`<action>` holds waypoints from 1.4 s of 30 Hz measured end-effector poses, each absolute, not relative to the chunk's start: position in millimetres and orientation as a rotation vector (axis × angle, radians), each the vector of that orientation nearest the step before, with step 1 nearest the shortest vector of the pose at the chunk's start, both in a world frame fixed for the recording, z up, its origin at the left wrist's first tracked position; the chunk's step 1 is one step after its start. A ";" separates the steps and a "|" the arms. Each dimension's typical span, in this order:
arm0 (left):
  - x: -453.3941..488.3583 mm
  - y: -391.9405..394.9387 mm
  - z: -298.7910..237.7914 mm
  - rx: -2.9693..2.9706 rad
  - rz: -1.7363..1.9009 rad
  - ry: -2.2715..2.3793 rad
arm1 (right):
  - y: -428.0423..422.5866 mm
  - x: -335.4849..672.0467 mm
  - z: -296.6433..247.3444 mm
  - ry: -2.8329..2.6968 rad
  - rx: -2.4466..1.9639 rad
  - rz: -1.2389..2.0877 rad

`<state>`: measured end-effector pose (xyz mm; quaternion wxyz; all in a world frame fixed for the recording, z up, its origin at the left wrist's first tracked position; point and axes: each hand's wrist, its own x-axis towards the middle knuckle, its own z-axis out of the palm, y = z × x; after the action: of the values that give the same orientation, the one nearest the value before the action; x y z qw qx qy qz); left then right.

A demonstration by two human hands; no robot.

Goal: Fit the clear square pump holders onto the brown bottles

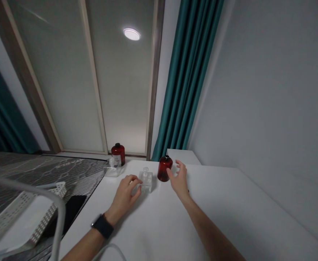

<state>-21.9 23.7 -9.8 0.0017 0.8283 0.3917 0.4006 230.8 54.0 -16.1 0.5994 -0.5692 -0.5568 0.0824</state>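
Observation:
A dark red bottle point(163, 169) with a black top stands upright on the white table point(159, 221). My right hand point(178, 178) is at its right side, fingers spread and curved; whether the thumb touches the glass I cannot tell. Left of that bottle sits a small clear glass bottle point(146, 178) with a rounded stopper. Close beside it is my left hand point(127, 192), its fingers bent and thumb apart, with nothing visible in it. Farther back on the left, a second red bottle point(118, 154) with a pale label stands behind another clear glass bottle point(112, 168).
A white perforated basket point(46, 221) lies to the left, near a black flat object point(76, 206). A pale curved tube point(59, 217) crosses the lower left foreground. Behind the table are a white box-like surface point(183, 156), a green curtain point(184, 87) and sliding glass doors point(121, 90).

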 end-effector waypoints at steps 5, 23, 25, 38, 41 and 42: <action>-22.3 17.5 -3.3 2.814 1.114 1.120 | 75.8 226.0 -15.1 -1.323 -1.331 0.230; -17.4 23.0 -5.6 2.960 0.918 1.292 | 39.8 238.3 -18.4 -1.357 -1.251 0.565; -16.1 25.0 -8.1 2.949 0.907 1.324 | 26.6 236.4 -19.6 -1.391 -1.210 0.612; -4.8 13.3 3.9 2.471 1.199 1.220 | -11.7 224.5 -15.9 -1.547 -1.146 0.719; 6.2 6.0 18.7 2.347 1.189 1.086 | -13.7 223.6 -15.4 -1.554 -1.141 0.751; 9.4 5.7 22.4 2.341 1.154 1.036 | -14.4 224.1 -15.3 -1.565 -1.140 0.757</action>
<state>9.4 5.7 22.4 0.1659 0.8220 0.3639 0.4053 224.1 -14.4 -15.3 0.5069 -0.4727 -0.6489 0.3139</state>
